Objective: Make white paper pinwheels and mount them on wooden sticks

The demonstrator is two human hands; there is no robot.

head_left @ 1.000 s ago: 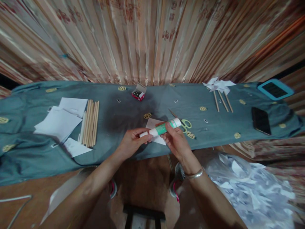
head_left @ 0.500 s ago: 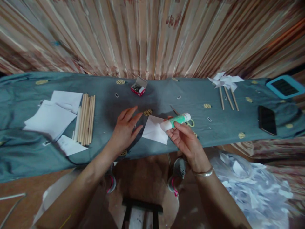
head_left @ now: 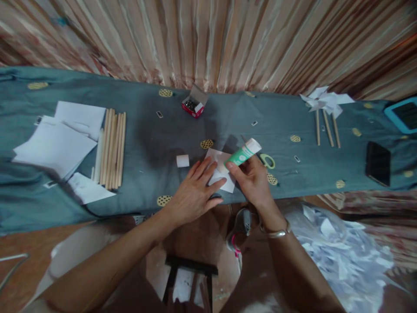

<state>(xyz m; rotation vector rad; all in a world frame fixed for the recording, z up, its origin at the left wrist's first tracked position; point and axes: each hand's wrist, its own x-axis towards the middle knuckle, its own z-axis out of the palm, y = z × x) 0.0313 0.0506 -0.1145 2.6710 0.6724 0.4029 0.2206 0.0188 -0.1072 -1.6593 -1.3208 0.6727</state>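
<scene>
My right hand (head_left: 256, 180) is wrapped round a green and white glue stick (head_left: 243, 154), tilted with its lower end at a small white paper (head_left: 224, 184). Whether the glue touches the paper I cannot tell. On the left part of that paper my left hand (head_left: 195, 191) lies flat, fingers spread, with nothing gripped. A white glue stick cap (head_left: 183, 161) rests on the cloth just left of the paper. Behind the glue stick, scissors with light green handles (head_left: 267, 161) are partly hidden.
A red box of small metal pins (head_left: 194, 104) stands open at the back. To the left lie wooden sticks (head_left: 112, 148) and white paper sheets (head_left: 58, 143). Paper pinwheels (head_left: 325, 102), a phone (head_left: 378, 163) and a blue-framed device (head_left: 404, 115) are at right. A bag of paper pieces (head_left: 345, 256) sits below.
My left hand has moved right onto the paper. The cap is off the glue stick and lies on the cloth. The glue stick has come down to the paper, and the view has shifted.
</scene>
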